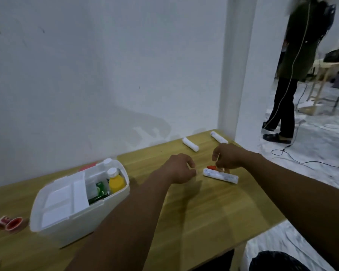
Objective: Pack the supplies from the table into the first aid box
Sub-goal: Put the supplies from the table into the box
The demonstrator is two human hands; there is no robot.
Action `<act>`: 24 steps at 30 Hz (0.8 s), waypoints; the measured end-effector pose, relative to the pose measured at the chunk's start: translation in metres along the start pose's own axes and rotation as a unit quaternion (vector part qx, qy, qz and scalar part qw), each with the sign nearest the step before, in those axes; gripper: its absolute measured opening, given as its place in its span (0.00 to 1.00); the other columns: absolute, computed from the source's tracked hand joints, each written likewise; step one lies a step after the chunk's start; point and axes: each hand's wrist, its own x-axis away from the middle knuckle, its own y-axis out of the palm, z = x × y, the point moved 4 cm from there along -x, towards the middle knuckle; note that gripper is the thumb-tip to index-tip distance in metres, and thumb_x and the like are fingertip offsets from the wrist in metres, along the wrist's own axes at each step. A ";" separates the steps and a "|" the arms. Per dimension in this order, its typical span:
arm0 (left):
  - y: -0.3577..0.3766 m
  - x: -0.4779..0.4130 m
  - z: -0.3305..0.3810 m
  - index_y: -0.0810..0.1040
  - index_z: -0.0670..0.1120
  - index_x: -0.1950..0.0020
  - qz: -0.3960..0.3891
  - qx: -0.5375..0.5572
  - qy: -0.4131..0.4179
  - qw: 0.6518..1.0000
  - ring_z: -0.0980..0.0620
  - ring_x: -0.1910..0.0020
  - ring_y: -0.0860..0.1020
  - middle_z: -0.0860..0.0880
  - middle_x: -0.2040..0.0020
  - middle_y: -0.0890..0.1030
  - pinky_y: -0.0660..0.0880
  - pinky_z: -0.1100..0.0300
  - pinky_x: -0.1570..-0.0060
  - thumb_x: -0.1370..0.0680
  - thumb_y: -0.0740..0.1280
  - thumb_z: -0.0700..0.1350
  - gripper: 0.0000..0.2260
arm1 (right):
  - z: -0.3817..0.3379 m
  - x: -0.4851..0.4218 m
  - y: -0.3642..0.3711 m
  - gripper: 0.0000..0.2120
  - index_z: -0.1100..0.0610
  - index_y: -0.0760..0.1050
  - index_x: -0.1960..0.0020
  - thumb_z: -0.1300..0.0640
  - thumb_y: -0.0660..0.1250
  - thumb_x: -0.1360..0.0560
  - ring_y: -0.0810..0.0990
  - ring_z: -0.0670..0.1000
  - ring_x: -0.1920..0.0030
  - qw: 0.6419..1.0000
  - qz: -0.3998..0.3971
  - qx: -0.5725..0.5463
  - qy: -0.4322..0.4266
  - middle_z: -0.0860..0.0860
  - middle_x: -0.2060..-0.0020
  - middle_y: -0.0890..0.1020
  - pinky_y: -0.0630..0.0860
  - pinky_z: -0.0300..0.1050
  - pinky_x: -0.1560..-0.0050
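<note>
The white first aid box [67, 229] stands open at the table's left, holding a yellow bottle [116, 181], a green packet [99, 190] and a white tray insert. My right hand [228, 156] reaches down over a small orange-capped item [211, 167] beside a wrapped white roll [220, 176]; whether the fingers grip it I cannot tell. My left hand [179, 169] hovers just left of them, fingers curled, holding nothing that I can see. Two more white rolls, one [190, 144] and another [219, 137], lie near the wall.
Red tape rolls [9, 222] lie left of the box on the wooden table [204, 222]. A red lid [87, 166] lies behind the box. A white wall borders the table. A person [290, 71] stands at the right; cables cross the floor.
</note>
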 end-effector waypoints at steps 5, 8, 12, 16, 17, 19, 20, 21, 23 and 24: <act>0.010 -0.016 -0.015 0.81 0.55 0.49 -0.025 -0.010 -0.022 0.999 0.50 0.46 0.79 0.49 0.42 0.80 0.78 0.54 0.46 0.26 0.72 0.55 0.08 | 0.009 -0.020 0.020 0.15 0.57 0.83 0.45 0.46 0.69 0.24 0.82 0.54 0.47 0.999 -0.036 0.000 -0.015 0.53 0.48 0.85 0.78 0.47 0.45; 0.005 -0.022 -0.018 0.81 0.54 0.50 -0.017 -0.003 -0.019 1.000 0.49 0.46 0.79 0.49 0.43 0.80 0.78 0.52 0.45 0.26 0.72 0.54 0.07 | 0.013 -0.032 0.021 0.12 0.57 0.84 0.48 0.49 0.69 0.24 0.82 0.53 0.49 0.999 -0.027 -0.017 -0.026 0.54 0.50 0.85 0.78 0.47 0.48; -0.014 -0.022 -0.019 0.80 0.53 0.46 0.001 -0.002 -0.014 1.000 0.49 0.45 0.79 0.48 0.43 0.80 0.77 0.53 0.44 0.26 0.72 0.55 0.11 | 0.004 -0.039 0.008 0.11 0.55 0.82 0.45 0.51 0.69 0.23 0.82 0.52 0.51 0.999 0.007 -0.021 -0.039 0.53 0.50 0.84 0.79 0.47 0.48; -0.057 -0.002 -0.018 0.82 0.50 0.47 0.083 0.022 0.008 0.996 0.51 0.51 0.80 0.48 0.49 0.83 0.75 0.58 0.51 0.25 0.71 0.51 0.09 | -0.033 -0.032 -0.022 0.10 0.55 0.81 0.47 0.56 0.71 0.28 0.80 0.51 0.56 0.989 0.089 -0.071 -0.089 0.51 0.54 0.80 0.79 0.46 0.55; -0.071 0.007 -0.020 0.82 0.51 0.48 0.113 0.025 0.012 0.993 0.51 0.52 0.80 0.49 0.51 0.83 0.75 0.59 0.52 0.25 0.71 0.50 0.07 | -0.047 -0.028 -0.030 0.10 0.56 0.81 0.49 0.57 0.72 0.29 0.79 0.51 0.56 0.984 0.111 -0.083 -0.108 0.50 0.55 0.80 0.76 0.44 0.57; -0.100 0.028 -0.027 0.83 0.51 0.50 0.172 0.017 0.022 0.985 0.51 0.53 0.80 0.50 0.54 0.82 0.73 0.60 0.52 0.24 0.70 0.49 0.05 | -0.078 -0.021 -0.041 0.09 0.57 0.81 0.51 0.58 0.74 0.31 0.78 0.50 0.56 0.971 0.147 -0.123 -0.143 0.49 0.57 0.81 0.72 0.40 0.59; -0.113 0.040 -0.033 0.83 0.50 0.50 0.195 0.009 0.025 0.980 0.52 0.54 0.80 0.51 0.55 0.82 0.72 0.61 0.53 0.24 0.69 0.49 0.06 | -0.095 -0.017 -0.045 0.09 0.57 0.82 0.52 0.58 0.75 0.32 0.78 0.48 0.57 0.963 0.156 -0.149 -0.160 0.49 0.58 0.81 0.71 0.38 0.61; -0.127 0.052 -0.041 0.84 0.49 0.49 0.216 0.001 0.021 0.976 0.52 0.55 0.79 0.51 0.55 0.82 0.72 0.61 0.54 0.23 0.69 0.48 0.06 | -0.114 -0.013 -0.048 0.09 0.57 0.82 0.53 0.58 0.76 0.32 0.78 0.47 0.58 0.955 0.160 -0.175 -0.177 0.49 0.58 0.82 0.70 0.37 0.62; -0.153 0.077 -0.061 0.84 0.49 0.49 0.257 -0.009 0.001 0.966 0.52 0.55 0.80 0.51 0.55 0.84 0.73 0.61 0.53 0.24 0.68 0.47 0.07 | -0.154 -0.001 -0.053 0.09 0.56 0.82 0.54 0.56 0.77 0.32 0.78 0.45 0.60 0.937 0.155 -0.226 -0.215 0.48 0.60 0.82 0.70 0.37 0.63; -0.165 0.090 -0.073 0.84 0.50 0.49 0.277 -0.009 -0.013 0.961 0.52 0.56 0.81 0.51 0.56 0.85 0.74 0.61 0.53 0.24 0.67 0.47 0.07 | -0.175 0.006 -0.054 0.09 0.57 0.82 0.54 0.55 0.78 0.31 0.78 0.45 0.61 0.928 0.150 -0.245 -0.235 0.48 0.60 0.83 0.71 0.38 0.63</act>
